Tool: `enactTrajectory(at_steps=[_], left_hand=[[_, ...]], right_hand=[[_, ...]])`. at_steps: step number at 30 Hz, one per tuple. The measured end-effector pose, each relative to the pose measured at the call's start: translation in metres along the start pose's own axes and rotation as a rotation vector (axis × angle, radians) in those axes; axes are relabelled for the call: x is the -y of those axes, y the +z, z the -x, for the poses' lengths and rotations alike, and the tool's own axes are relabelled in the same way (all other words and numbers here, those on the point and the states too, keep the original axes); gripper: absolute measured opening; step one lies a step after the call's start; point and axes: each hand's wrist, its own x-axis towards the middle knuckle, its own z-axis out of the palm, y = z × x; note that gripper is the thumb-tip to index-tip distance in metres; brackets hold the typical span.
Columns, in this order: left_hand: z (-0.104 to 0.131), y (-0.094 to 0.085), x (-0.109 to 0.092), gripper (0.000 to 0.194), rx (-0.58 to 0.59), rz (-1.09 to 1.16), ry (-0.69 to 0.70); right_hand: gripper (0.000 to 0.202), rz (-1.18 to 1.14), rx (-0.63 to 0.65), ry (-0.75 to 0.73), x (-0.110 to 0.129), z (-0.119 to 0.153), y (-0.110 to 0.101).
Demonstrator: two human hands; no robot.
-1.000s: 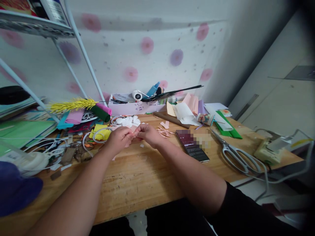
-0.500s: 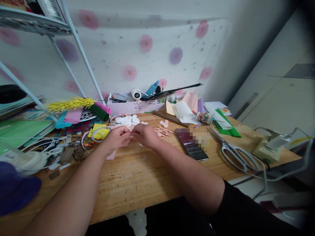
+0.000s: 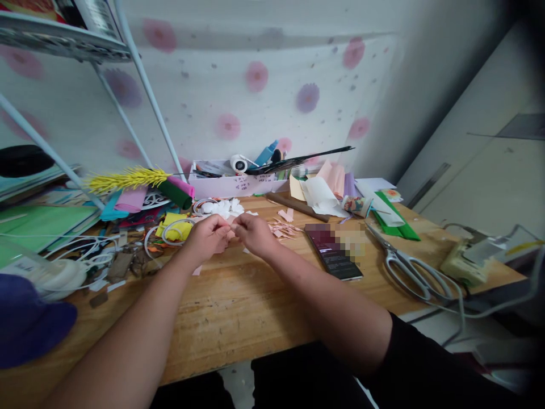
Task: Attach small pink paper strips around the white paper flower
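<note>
My left hand (image 3: 210, 234) and my right hand (image 3: 255, 234) meet above the middle of the wooden table, fingertips pinched close together. Between them is a small piece of pink paper (image 3: 232, 226), mostly hidden by the fingers. Just right of my right hand lies a pile of cut pink paper strips (image 3: 284, 230), with a few larger pink scraps (image 3: 286, 215) behind it. White paper petals (image 3: 222, 208) sit behind my hands. A yellow packet (image 3: 175, 227) and coils of white wire lie left of my left hand.
To the right lie a phone (image 3: 334, 253) and large scissors (image 3: 409, 267). A white box (image 3: 242, 186) of tools stands at the back, beside crepe paper rolls (image 3: 332, 179). Cables, a purple cap (image 3: 32, 324), a yellow fuzzy stem (image 3: 128, 180) and a white metal rack (image 3: 147, 85) occupy the left.
My fingers have shifted slightly at the pinch, and a pale bit now shows between the fingertips. The whole view has moved a little; the things on the table stay put.
</note>
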Motion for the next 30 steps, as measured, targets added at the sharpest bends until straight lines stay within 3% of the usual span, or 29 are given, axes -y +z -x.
enactTrajectory(at_steps=[4,10,14,18,21,25,30], left_hand=[[0.002,0.003,-0.005,0.013,0.013,0.155,-0.040],[0.003,0.000,-0.007,0.012,0.007,0.257,0.001],[0.004,0.000,-0.008,0.012,0.000,0.184,0.055],[0.002,-0.001,-0.009,0.009,-0.126,-0.159,0.221],[0.000,-0.003,-0.006,0.007,-0.128,-0.343,0.341],[0.000,0.000,-0.002,0.007,-0.150,-0.260,0.273],[0.001,0.002,0.000,0.018,0.008,-0.006,0.149]], right_hand=[[0.015,0.263,-0.083,-0.189,0.007,0.004,-0.005],[0.018,0.141,-0.093,-0.170,0.017,0.007,-0.008],[0.018,-0.151,-0.029,-0.001,0.017,0.004,-0.005],[0.015,-0.588,0.050,0.281,0.018,0.002,0.000],[0.017,-0.753,0.071,0.372,0.017,0.001,0.002],[0.014,-0.646,0.032,0.253,0.010,0.000,0.004],[0.016,-0.203,-0.036,0.032,0.002,-0.001,-0.002]])
